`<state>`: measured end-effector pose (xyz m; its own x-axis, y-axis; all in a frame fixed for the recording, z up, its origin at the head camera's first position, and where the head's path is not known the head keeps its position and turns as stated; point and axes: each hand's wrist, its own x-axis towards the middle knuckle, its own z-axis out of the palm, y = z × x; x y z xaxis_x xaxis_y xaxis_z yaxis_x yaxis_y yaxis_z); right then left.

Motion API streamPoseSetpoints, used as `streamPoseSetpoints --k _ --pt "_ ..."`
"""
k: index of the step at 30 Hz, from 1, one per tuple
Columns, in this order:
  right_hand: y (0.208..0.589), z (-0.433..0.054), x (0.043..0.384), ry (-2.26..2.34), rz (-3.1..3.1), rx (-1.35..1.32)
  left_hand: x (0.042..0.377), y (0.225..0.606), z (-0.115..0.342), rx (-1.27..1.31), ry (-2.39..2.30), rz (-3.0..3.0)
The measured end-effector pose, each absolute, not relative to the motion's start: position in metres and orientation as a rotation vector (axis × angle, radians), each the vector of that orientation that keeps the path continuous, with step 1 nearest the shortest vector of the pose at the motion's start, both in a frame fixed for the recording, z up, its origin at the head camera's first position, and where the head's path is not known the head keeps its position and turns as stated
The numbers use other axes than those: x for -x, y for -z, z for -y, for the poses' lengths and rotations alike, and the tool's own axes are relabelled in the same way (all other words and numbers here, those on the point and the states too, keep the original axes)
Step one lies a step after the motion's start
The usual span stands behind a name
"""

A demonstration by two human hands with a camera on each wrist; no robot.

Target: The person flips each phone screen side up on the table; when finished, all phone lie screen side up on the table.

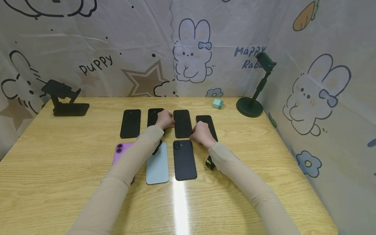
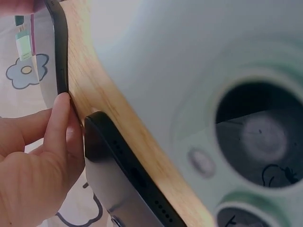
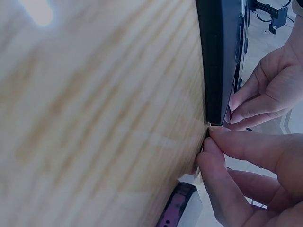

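My left hand [image 1: 165, 119] pinches the left edge of a black phone [image 1: 182, 124], third from the left in the back row. At that phone's lower right corner, the thumb and finger of my right hand [image 1: 202, 133] pinch its edge. The left wrist view shows the left fingertips [image 2: 61, 101] on the phone's dark side [image 2: 61, 52]. Another black phone [image 1: 205, 120] lies partly hidden under the right hand. Below the gripped phone is a dark blue phone [image 1: 185, 161], camera side up. Beneath the left forearm lie a pale blue phone [image 1: 157, 166] and a partly covered purple phone [image 1: 121, 150].
Two more black phones, one [image 1: 130, 123] at the left and one [image 1: 153, 116] beside the left hand, lie in the back row. A black folding stand [image 1: 70, 109], a mint charger cube [image 1: 217, 103] and a dark green phone stand [image 1: 249, 107] stand along the table's back edge.
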<state>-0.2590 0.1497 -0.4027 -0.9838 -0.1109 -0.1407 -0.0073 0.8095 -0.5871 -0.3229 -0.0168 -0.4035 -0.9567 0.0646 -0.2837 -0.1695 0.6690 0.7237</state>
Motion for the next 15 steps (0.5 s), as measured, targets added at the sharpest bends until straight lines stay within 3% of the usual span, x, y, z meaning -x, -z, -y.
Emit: streamPoseSetpoints --k 15 --pt "0.397 -0.147 0.254 0.893 -2.860 0.180 0.323 0.399 0.026 0.057 -1.231 -2.590"
